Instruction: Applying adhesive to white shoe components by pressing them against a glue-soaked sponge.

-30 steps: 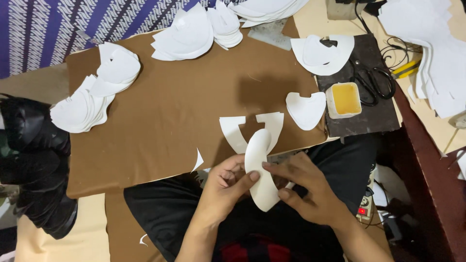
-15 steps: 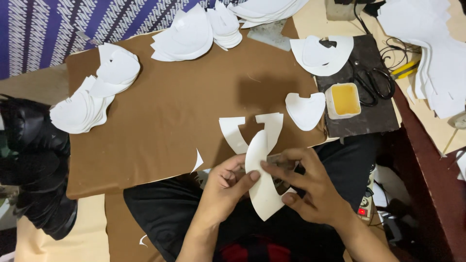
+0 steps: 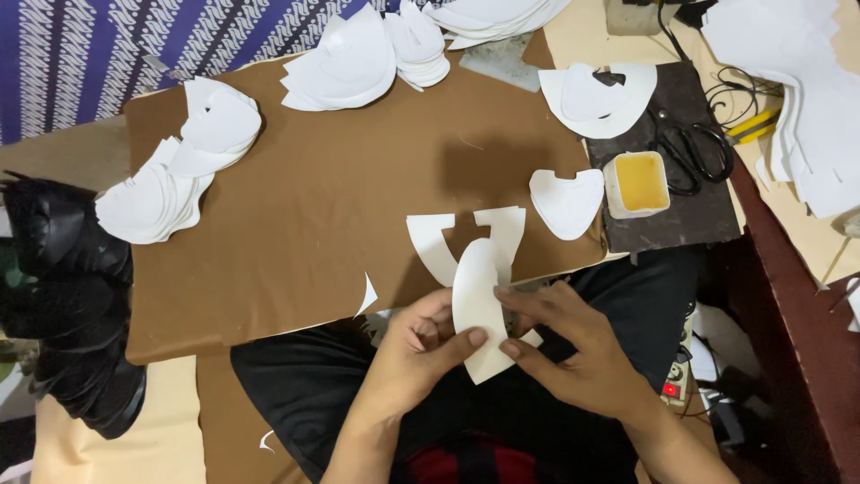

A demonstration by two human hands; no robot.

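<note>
2 hands pinch a curved white cut-out just off the near edge of the brown board.

Since a second ago the white cut-out [image 3: 479, 309] has barely shifted; the right hand [image 3: 573, 354] has slid its fingers further across it, while the left hand [image 3: 421, 350] keeps its thumb pressed on the lower part, both grasping the piece above the lap. It looks thin, smooth and stiff. Just beyond, a U-shaped white piece [image 3: 466, 237] lies flat on the matte brown board [image 3: 313, 206]. Right of that sits 1 shield-shaped piece [image 3: 566, 202], then a small white tub of yellow glue [image 3: 638, 182] and black scissors [image 3: 694, 152] on a dark mat. Farther off, stacks of white pieces [image 3: 175, 170] fan out.
</note>
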